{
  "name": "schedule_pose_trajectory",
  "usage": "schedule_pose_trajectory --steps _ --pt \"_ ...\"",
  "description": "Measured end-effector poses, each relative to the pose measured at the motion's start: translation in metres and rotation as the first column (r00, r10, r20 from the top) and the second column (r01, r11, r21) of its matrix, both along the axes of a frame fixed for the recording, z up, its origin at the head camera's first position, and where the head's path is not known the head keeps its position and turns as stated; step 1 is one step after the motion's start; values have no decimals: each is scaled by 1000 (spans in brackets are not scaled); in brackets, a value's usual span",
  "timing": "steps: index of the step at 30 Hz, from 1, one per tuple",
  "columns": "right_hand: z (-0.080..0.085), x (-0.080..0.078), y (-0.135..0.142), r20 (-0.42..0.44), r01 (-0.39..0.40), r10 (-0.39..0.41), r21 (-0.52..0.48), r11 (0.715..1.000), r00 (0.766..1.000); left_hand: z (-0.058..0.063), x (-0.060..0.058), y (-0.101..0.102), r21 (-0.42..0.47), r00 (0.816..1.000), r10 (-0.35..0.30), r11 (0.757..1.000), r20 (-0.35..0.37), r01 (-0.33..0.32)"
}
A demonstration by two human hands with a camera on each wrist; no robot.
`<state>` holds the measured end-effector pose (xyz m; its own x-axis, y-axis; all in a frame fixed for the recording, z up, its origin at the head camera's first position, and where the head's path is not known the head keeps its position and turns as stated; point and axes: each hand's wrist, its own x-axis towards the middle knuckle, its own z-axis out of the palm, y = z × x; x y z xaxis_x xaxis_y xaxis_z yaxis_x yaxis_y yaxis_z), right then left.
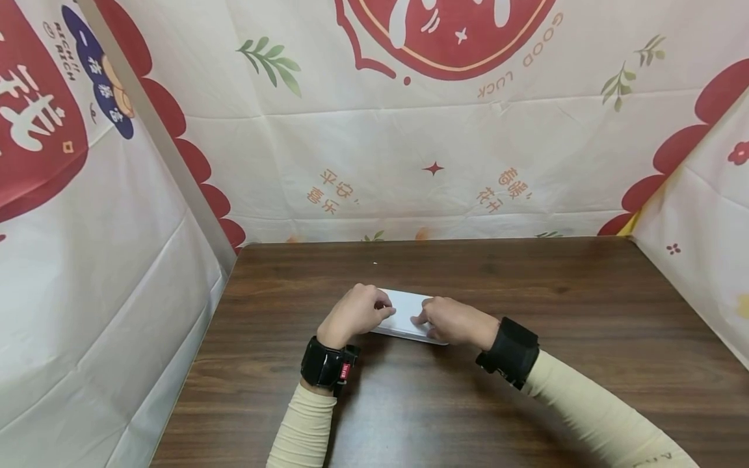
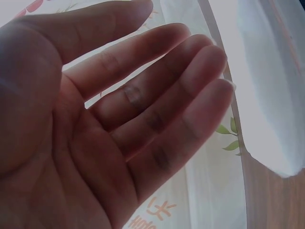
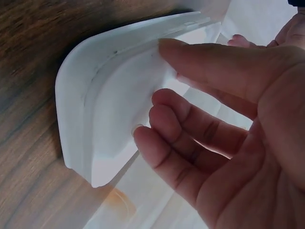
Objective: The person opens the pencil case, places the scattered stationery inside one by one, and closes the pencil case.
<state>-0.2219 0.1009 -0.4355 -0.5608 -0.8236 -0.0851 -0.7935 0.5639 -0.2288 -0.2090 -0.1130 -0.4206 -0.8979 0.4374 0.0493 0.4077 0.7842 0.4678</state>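
Observation:
A flat white case with rounded corners lies slightly askew on the wooden table. A seam runs round its side in the right wrist view. My left hand is over the case's left end. The left wrist view has that hand's fingers loosely extended, with nothing between them and the thumb. At the other end, my right hand holds the case across its width. Its thumb is at the seam on the near side and curled fingers are at the far edge; the index finger reaches over the top.
The brown table ends at a printed white cloth behind it. More cloth hangs at the left and right. A tiny white speck lies beyond the case. Black bands circle both wrists.

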Motion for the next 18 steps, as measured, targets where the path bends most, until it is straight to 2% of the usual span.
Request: schedule_pose_trajectory --steps 4,18 --pt "-1 0 -1 -14 0 1 25 1000 1000 -1 -1 1 -3 1000 2 1000 14 -2" --pt "-3 0 3 -10 -4 4 -13 1000 1000 -4 -1 3 -7 1000 5 1000 14 -5"
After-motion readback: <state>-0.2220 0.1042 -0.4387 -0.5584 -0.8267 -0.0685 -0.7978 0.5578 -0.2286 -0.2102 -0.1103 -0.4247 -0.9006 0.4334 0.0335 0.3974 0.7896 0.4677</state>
